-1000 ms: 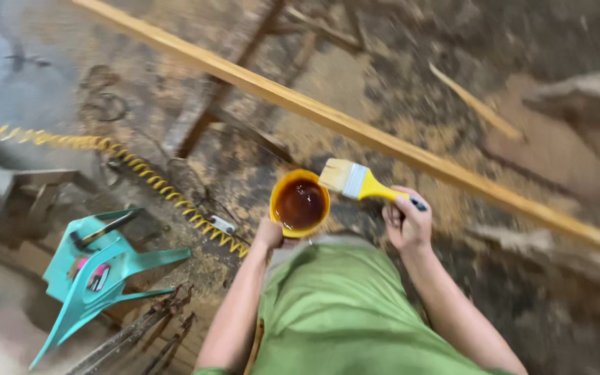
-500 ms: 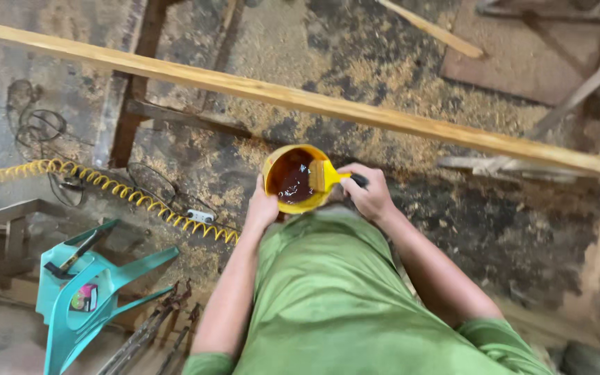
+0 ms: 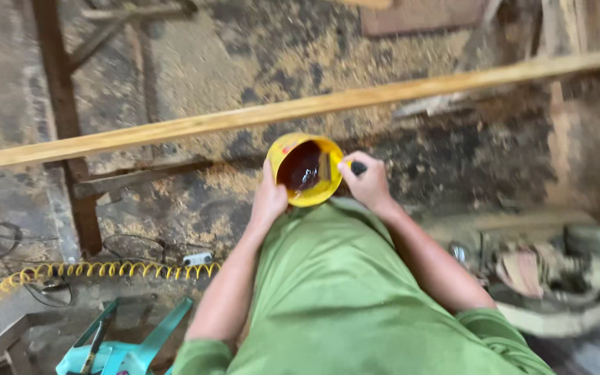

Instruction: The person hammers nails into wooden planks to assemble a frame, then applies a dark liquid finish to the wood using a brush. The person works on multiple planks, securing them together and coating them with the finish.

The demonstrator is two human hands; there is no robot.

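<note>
My left hand (image 3: 268,200) grips a small yellow cup (image 3: 298,198) holding dark brown liquid, close in front of my green shirt. My right hand (image 3: 367,183) holds a paintbrush (image 3: 328,167) by its dark-tipped yellow handle. The brush's bristles are dipped inside the cup, lying against its right wall. A long pale wooden strip (image 3: 293,110) runs across the view just beyond the cup, from lower left to upper right.
The floor is covered in sawdust. A brown wooden frame (image 3: 64,118) stands at left. A coiled yellow hose (image 3: 92,272) and a white plug box (image 3: 197,259) lie at lower left, beside a teal stand (image 3: 123,351). Cluttered tools sit at right (image 3: 550,267).
The brush went from held outside the cup at its right into the liquid. My view swung, so the wooden strip now slopes up to the right.
</note>
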